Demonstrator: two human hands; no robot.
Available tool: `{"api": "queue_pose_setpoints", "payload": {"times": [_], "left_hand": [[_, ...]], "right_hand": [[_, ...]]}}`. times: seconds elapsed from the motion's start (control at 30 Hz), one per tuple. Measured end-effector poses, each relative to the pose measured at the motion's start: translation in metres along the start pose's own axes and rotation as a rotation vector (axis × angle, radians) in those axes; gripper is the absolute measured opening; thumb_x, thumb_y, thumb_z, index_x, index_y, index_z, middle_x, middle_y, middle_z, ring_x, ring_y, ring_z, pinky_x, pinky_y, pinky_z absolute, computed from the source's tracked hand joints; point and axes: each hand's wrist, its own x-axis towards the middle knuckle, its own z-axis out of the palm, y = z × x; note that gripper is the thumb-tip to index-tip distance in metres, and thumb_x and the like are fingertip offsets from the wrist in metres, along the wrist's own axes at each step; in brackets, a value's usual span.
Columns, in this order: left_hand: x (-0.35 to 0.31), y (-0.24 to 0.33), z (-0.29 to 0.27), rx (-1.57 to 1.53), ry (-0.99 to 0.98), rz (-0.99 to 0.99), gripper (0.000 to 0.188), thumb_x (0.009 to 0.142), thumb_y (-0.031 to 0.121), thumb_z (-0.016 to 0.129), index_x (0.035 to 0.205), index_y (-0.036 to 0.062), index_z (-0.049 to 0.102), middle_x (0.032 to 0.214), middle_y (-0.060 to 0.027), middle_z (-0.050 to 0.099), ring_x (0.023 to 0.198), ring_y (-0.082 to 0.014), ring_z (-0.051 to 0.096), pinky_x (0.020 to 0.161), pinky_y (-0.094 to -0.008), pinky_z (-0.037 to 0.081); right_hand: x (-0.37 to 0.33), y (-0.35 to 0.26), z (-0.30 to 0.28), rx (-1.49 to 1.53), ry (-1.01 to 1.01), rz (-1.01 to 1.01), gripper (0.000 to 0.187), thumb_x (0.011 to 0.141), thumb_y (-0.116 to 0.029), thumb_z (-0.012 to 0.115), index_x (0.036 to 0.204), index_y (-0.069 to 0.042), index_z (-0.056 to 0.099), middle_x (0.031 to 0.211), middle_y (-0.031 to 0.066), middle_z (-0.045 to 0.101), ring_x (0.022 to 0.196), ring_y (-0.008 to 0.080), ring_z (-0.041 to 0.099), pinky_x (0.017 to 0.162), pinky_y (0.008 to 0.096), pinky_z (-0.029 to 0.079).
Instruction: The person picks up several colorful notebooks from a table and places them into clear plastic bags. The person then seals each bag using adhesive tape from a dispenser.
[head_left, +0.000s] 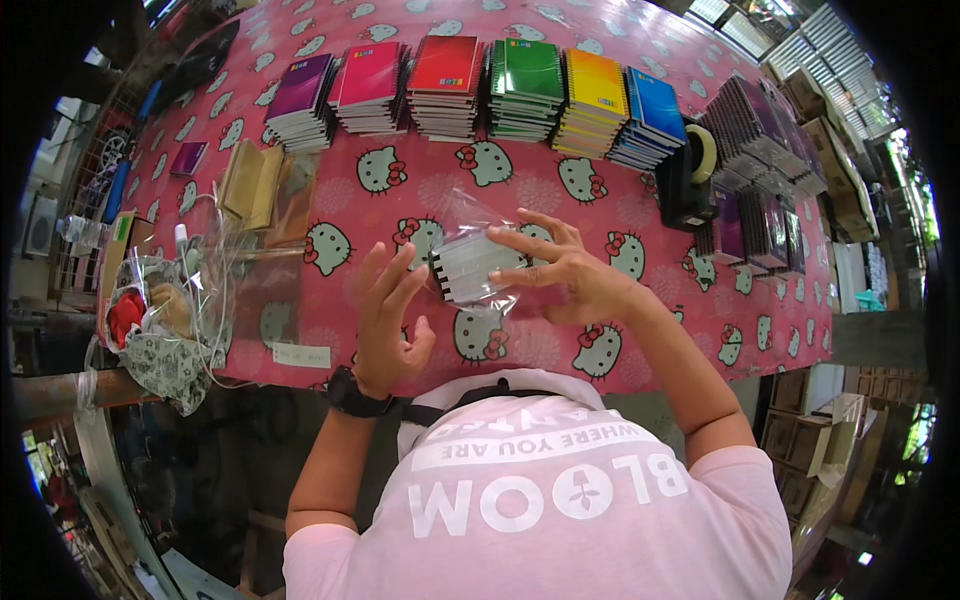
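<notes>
A small spiral-bound notebook [472, 268] lies flat on the table before me, its pale side up and its black coil to the left. Loose clear plastic wrap [470, 212] surrounds it and sticks out past its far edge. The spread fingers of my right hand [570, 268] rest over the notebook's right part, with the fingertips touching the wrap. Just left of the coil, my left hand [390, 318] is raised with its fingers apart and nothing in them. A dark watch is on the left wrist.
Stacks of coloured notebooks [445, 75] line the far side. A black tape dispenser [688, 180] stands right, beside piled purple notebooks [765, 135]. At left are a tan holder [250, 185], clear plastic sheets [265, 305] and a plastic-wrapped bundle [150, 310]. One purple notebook [188, 158] lies apart.
</notes>
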Motion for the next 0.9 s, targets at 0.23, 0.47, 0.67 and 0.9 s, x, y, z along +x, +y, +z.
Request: {"api": "queue_pose_setpoints", "payload": {"times": [0.23, 0.47, 0.67, 0.9], "left_hand": [[-0.005, 0.001, 0.000, 0.111, -0.181, -0.014, 0.060, 0.063, 0.003, 0.054, 0.123, 0.0073, 0.051, 0.132, -0.0109, 0.045, 0.128, -0.0338, 0.033, 0.105, -0.0471, 0.025], [0.002, 0.007, 0.006, -0.060, -0.064, -0.073, 0.056, 0.067, 0.002, 0.051, 0.122, 0.0102, 0.052, 0.131, -0.0090, 0.047, 0.127, -0.0339, 0.033, 0.106, -0.0470, 0.022], [0.060, 0.008, -0.001, 0.256, -0.159, 0.062, 0.040, 0.071, -0.003, 0.049, 0.108, 0.0096, 0.059, 0.124, -0.0098, 0.050, 0.124, -0.0325, 0.036, 0.105, -0.0463, 0.023], [0.078, -0.003, -0.030, 0.187, 0.306, 0.113, 0.009, 0.081, 0.000, 0.053, 0.074, 0.0064, 0.053, 0.100, -0.0068, 0.057, 0.099, -0.0285, 0.054, 0.096, -0.0409, 0.036]], "right_hand": [[0.005, -0.009, -0.003, -0.078, -0.003, -0.022, 0.066, 0.060, -0.011, 0.072, 0.121, -0.032, 0.058, 0.149, 0.0004, 0.025, 0.135, 0.0386, 0.018, 0.104, 0.0557, 0.017], [0.003, -0.010, -0.005, -0.082, -0.017, -0.001, 0.066, 0.060, -0.010, 0.071, 0.121, -0.032, 0.058, 0.149, 0.0013, 0.025, 0.134, 0.0407, 0.018, 0.104, 0.0552, 0.018], [0.006, -0.010, -0.002, -0.071, -0.006, 0.007, 0.067, 0.059, -0.010, 0.071, 0.121, -0.032, 0.058, 0.149, 0.0032, 0.026, 0.134, 0.0411, 0.018, 0.104, 0.0552, 0.017], [0.001, -0.007, -0.001, -0.076, -0.001, 0.005, 0.072, 0.055, -0.011, 0.068, 0.123, -0.032, 0.057, 0.149, 0.0054, 0.026, 0.135, 0.0398, 0.018, 0.105, 0.0541, 0.015]]}}
